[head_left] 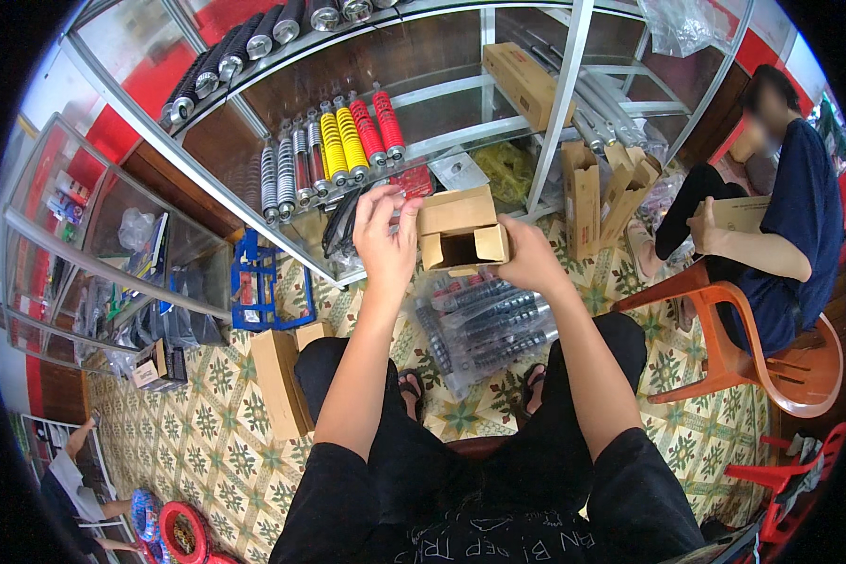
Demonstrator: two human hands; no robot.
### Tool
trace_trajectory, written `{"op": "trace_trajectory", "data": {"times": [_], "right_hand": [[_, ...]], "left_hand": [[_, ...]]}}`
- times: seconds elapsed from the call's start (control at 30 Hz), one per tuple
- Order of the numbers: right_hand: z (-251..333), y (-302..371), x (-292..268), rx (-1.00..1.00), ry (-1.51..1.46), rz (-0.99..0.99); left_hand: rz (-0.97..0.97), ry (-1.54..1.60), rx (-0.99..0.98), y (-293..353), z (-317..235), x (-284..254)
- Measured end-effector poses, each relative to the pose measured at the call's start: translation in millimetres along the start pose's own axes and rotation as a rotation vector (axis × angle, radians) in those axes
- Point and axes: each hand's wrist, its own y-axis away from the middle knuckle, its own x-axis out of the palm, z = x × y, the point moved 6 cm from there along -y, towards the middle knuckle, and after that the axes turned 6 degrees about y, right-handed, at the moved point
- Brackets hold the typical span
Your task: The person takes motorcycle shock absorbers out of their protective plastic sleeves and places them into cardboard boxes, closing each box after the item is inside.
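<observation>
In front of me, a long brown cardboard box (458,212) is held with its end flaps raised, and its dark inside shows. My right hand (533,258) grips the box's right side. Beside its left edge is my left hand (385,237), open, with the fingers raised and slightly bent and the thumb toward the box; nothing shows in it. Below the box, clear plastic bags of black-spring shock absorbers (508,331) lie on the floor between my feet. The lower part of the box is hidden.
Red, yellow and silver shock absorbers (343,141) stand on a glass shelf ahead. Cardboard boxes (583,199) stand right of it; another box (274,385) is by my left leg. A blue rack (271,282) stands left. A seated person (799,207) on an orange chair (738,320) holds a box.
</observation>
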Motion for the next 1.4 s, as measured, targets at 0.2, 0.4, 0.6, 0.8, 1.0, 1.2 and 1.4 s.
{"op": "trace_trajectory", "data": {"times": [0.2, 0.4, 0.6, 0.8, 1.0, 1.2, 1.4], "right_hand": [[15.9, -0.6, -14.4, 0.018, -0.172, -0.122], [19.2, -1.2, -10.7, 0.013, -0.120, -0.098], [7.7, -3.7, -3.4, -0.006, -0.180, -0.239], [3.7, -2.4, 17.5, 0.252, -1.239, -0.071], [-17.4, -4.9, 17.6, 0.212, -0.542, -0.155], [-8.7, 3.5, 23.0, 0.349, -0.992, 0.140], [-2.6, -2.7, 5.5, 0.254, -1.018, 0.073]], "left_hand": [[0.235, -0.092, 0.096, 5.6, -23.2, 10.4], [0.449, 0.475, -0.259, 17.5, 18.4, 28.1], [0.384, 0.379, -0.351, 23.2, 19.3, 35.3], [0.191, 0.757, -0.620, 34.1, 20.5, 38.9], [0.192, 0.704, -0.493, 44.3, 13.8, 47.3], [0.255, 0.411, -0.230, 35.0, 22.1, 33.9], [0.379, 0.470, -0.103, 18.3, 17.7, 26.8]]}}
